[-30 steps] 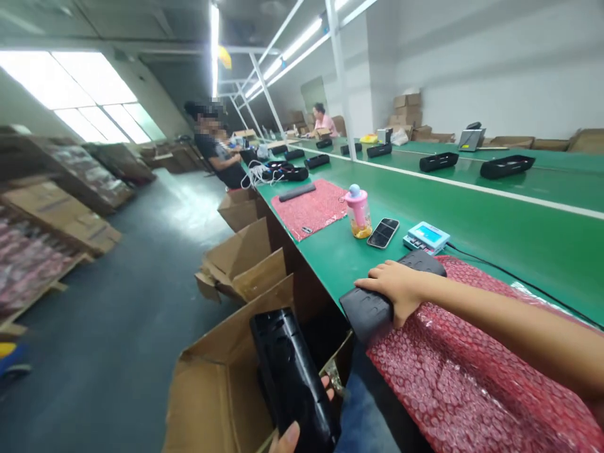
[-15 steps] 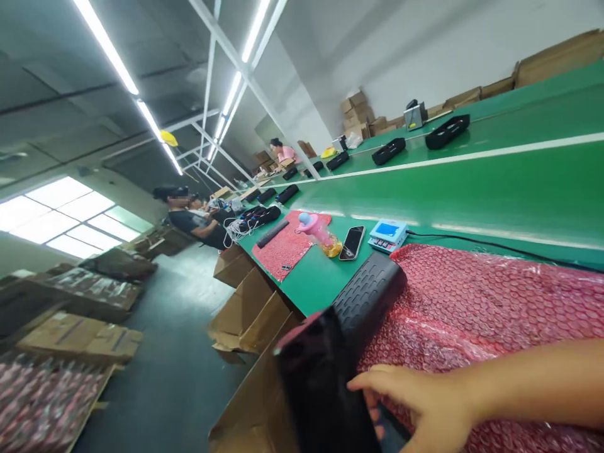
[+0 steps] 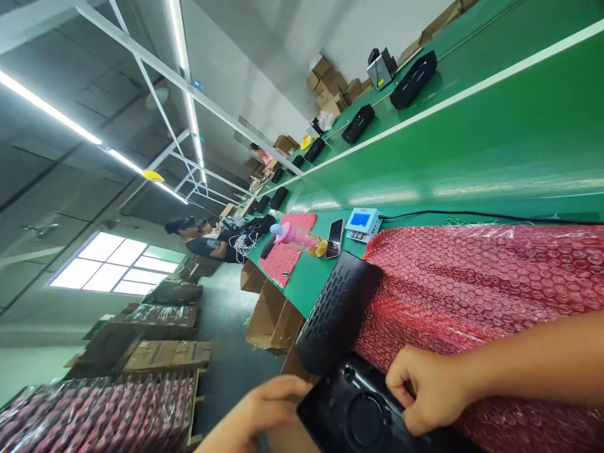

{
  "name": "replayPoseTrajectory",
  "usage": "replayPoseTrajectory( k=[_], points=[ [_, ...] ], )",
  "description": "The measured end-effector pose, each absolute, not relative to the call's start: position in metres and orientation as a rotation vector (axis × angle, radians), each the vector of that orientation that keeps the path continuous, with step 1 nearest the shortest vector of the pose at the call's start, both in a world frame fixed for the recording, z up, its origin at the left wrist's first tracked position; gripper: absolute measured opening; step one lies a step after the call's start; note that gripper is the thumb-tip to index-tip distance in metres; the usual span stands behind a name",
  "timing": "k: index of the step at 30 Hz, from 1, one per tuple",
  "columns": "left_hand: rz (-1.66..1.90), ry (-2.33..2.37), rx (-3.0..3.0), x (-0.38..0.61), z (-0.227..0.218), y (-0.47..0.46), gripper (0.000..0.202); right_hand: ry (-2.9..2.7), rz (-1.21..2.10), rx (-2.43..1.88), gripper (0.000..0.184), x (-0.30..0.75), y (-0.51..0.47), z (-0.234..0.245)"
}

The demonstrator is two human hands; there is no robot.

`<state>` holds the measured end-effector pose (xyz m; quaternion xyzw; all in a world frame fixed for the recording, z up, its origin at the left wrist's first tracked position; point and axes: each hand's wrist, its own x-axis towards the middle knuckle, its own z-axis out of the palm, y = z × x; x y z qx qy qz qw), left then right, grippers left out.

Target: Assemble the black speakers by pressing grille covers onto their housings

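Note:
A glossy black plastic housing [image 3: 330,409], with a round ring moulded into it, is tilted at the bottom of the view, partly cut off by the frame. My left hand [image 3: 268,409] grips its left edge, fingertips partly hidden behind it. On its other side, my right hand [image 3: 429,390] is closed, with curled fingers and thumb at the rim; any small thing inside them is hidden. Just beyond lies a black slotted speaker shell [image 3: 335,308], apart from both hands, at the edge of the red bubble wrap [image 3: 472,277].
A blue-screened tester [image 3: 362,220], a phone [image 3: 335,239] and a pink bottle [image 3: 295,236] stand on the green bench [image 3: 311,283]. Several black shells sit along the raised strip. Cardboard boxes [image 3: 268,314] are below the bench edge. Co-workers [image 3: 207,245] sit farther down.
The view has turned and tilted. The black housing has been brought round to show its ringed side. My left hand has come into view, and my right hand has closed at the housing's rim.

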<state>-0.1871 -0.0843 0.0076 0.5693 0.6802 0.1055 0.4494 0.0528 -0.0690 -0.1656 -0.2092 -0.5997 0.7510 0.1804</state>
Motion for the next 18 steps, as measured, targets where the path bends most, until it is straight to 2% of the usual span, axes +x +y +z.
replayPoseTrajectory(
  k=[4, 7, 9, 12, 18],
  points=[
    [0.301, 1.835, 1.934, -0.165, -0.005, -0.033, 0.047, -2.167, 2.001, -0.464, 0.028, 0.062, -0.063, -0.155],
    [0.195, 1.758, 2.166, -0.142, -0.043, 0.003, 0.081, -2.477, 1.898, -0.394, 0.027, 0.065, -0.062, -0.147],
    [0.052, 1.681, 2.211, -0.137, -0.065, 0.019, 0.094, -2.632, 1.814, -0.346, 0.028, 0.065, -0.062, -0.143],
    [-0.015, 1.663, 2.197, -0.142, -0.08, 0.028, 0.096, -2.71, 1.726, -0.307, 0.031, 0.065, -0.061, -0.139],
    [-0.061, 1.712, 2.256, -0.143, -0.081, 0.022, 0.099, -2.761, 1.652, -0.273, 0.032, 0.066, -0.059, -0.138]
  ],
)
